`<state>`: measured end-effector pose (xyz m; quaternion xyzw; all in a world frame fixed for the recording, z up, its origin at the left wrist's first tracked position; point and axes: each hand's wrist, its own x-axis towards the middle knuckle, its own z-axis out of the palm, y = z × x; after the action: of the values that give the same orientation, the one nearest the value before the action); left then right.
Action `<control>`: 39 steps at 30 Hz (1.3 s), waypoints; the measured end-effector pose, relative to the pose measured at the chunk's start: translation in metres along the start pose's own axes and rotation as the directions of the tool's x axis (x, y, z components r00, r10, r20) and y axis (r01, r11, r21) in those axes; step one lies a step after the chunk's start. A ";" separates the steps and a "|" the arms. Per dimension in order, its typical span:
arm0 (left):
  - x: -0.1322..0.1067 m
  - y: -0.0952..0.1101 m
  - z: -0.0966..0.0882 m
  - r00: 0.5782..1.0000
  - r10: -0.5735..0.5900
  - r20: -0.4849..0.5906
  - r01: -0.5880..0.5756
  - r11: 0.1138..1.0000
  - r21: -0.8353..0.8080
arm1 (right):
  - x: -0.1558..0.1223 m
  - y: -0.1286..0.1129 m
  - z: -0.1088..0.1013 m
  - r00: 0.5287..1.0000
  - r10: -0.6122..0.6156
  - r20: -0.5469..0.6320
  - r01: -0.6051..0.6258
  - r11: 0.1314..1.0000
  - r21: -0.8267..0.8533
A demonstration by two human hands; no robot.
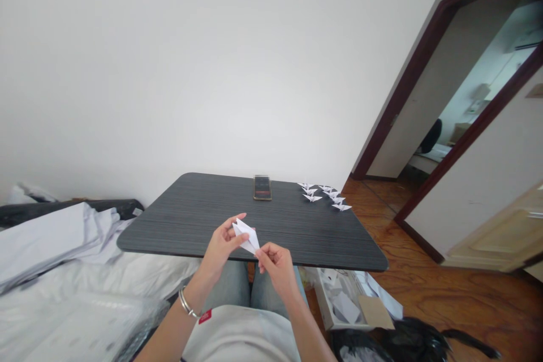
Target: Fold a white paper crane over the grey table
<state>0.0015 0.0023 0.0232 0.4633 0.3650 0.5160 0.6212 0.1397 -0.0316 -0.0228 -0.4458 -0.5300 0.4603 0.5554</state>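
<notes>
My left hand [220,246] and my right hand [275,268] hold a folded piece of white paper [246,236] above the near edge of a dark grey wood-grain table [169,226]. The left fingers grip its upper part, while the right fingertips pinch its lower point. Beyond my hands, a smartphone [262,187] lies face up near the far edge. Several small white origami cranes [324,195] stand in a loose group at the table's far right. A silver bangle [186,302] circles my left wrist.
Below the table's right side, an open box of white paper pieces [339,300] sits on the wooden floor [428,277], beside a black bag [407,342]. White plastic-wrapped bedding [63,249] lies to the left. A dark-framed doorway [441,90] opens at right.
</notes>
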 end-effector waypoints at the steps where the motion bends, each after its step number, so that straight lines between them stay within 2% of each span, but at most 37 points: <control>1: 0.000 -0.001 0.002 1.000 -0.001 0.014 0.000 1.000 0.020 | 0.000 -0.001 0.001 1.000 0.001 0.002 -0.001 1.000 0.003; 11: -0.001 -0.003 0.007 0.999 -0.025 -0.040 0.026 1.000 0.008 | 0.000 -0.003 0.002 1.000 0.013 0.024 -0.013 1.000 -0.012; 33: 0.007 0.001 -0.009 0.987 0.097 -0.126 -0.095 0.995 0.021 | 0.000 0.003 -0.001 0.999 0.029 0.038 -0.029 0.999 -0.016; 39: 0.005 0.000 -0.008 0.975 0.143 -0.170 -0.151 0.988 -0.036 | 0.002 0.009 -0.001 0.999 0.017 0.028 -0.017 1.000 0.001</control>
<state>-0.0049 0.0086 0.0211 0.4290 0.3676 0.6063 0.5596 0.1407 -0.0283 -0.0309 -0.4434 -0.5336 0.4716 0.5444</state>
